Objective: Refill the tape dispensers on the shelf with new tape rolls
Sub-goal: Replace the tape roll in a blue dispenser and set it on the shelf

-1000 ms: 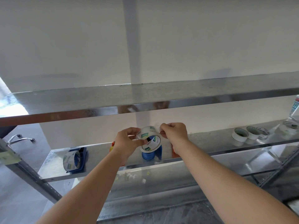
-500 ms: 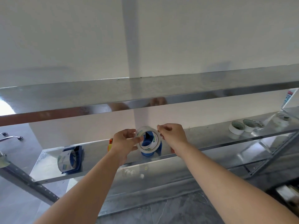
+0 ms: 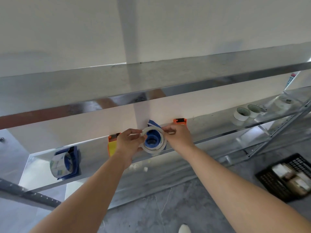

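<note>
A clear tape roll (image 3: 161,145) is held by both hands over the round hub of a blue dispenser (image 3: 152,140) standing on the metal shelf (image 3: 210,137). My left hand (image 3: 129,143) pinches the roll's left rim and my right hand (image 3: 176,137) pinches its upper right rim. The blue hub shows through the roll's core. A second blue dispenser (image 3: 74,161) with a roll (image 3: 59,163) on it lies at the shelf's left end. Orange dispensers stand behind my left hand (image 3: 113,143) and behind my right hand (image 3: 180,121).
Several white tape rolls (image 3: 241,114) sit at the shelf's right end. An upper shelf (image 3: 151,79) overhangs the hands. A black crate (image 3: 286,179) with rolls stands on the floor at right, next to the shelf's slanted frame (image 3: 277,128).
The roll has gone down from in front of the blue dispenser onto its hub, turning to face me. My view has tilted down, bringing the floor crate into sight.
</note>
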### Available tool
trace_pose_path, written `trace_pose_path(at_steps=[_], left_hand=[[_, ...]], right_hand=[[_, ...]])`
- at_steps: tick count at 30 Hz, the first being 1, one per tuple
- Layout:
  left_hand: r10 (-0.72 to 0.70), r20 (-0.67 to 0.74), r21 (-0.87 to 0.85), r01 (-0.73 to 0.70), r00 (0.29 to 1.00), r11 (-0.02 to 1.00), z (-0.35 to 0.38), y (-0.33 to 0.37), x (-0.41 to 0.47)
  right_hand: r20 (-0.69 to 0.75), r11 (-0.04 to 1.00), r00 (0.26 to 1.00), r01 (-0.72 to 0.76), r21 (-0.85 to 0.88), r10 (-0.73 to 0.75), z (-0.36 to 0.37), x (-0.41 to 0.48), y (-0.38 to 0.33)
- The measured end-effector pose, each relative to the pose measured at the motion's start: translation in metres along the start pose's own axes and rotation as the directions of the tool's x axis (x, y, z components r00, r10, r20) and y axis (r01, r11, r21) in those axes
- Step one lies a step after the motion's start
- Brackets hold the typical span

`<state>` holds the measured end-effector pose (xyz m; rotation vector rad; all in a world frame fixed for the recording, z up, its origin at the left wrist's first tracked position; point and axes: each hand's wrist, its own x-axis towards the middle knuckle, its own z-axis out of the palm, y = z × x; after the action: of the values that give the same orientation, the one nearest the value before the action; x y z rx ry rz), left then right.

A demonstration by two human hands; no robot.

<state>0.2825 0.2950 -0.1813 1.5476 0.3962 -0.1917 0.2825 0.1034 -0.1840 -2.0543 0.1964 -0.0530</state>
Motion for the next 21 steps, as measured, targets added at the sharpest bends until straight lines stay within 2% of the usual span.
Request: trace_pose_path(at_steps=[8, 14, 21], left_hand=[[-0.101, -0.052, 0.033, 0.103, 0.993, 0.994, 0.026, -0.026, 0.036], [-0.179, -0.146, -0.077, 0.169, 0.973, 0.983, 0.045, -0.043, 0.054], [-0.207, -0.234, -0.165, 0.171, 0.950, 0.971, 0.060, -0.060, 0.067]], right_hand=[[0.096, 0.998, 0.994, -0.060, 0.002, 0.059, 0.002, 0.034, 0.028], [0.179, 0.997, 0.981, -0.077, 0.010, 0.074, 0.009, 0.061, 0.052], [0.267, 0.997, 0.961, -0.069, -0.020, 0.072, 0.015, 0.080, 0.067]])
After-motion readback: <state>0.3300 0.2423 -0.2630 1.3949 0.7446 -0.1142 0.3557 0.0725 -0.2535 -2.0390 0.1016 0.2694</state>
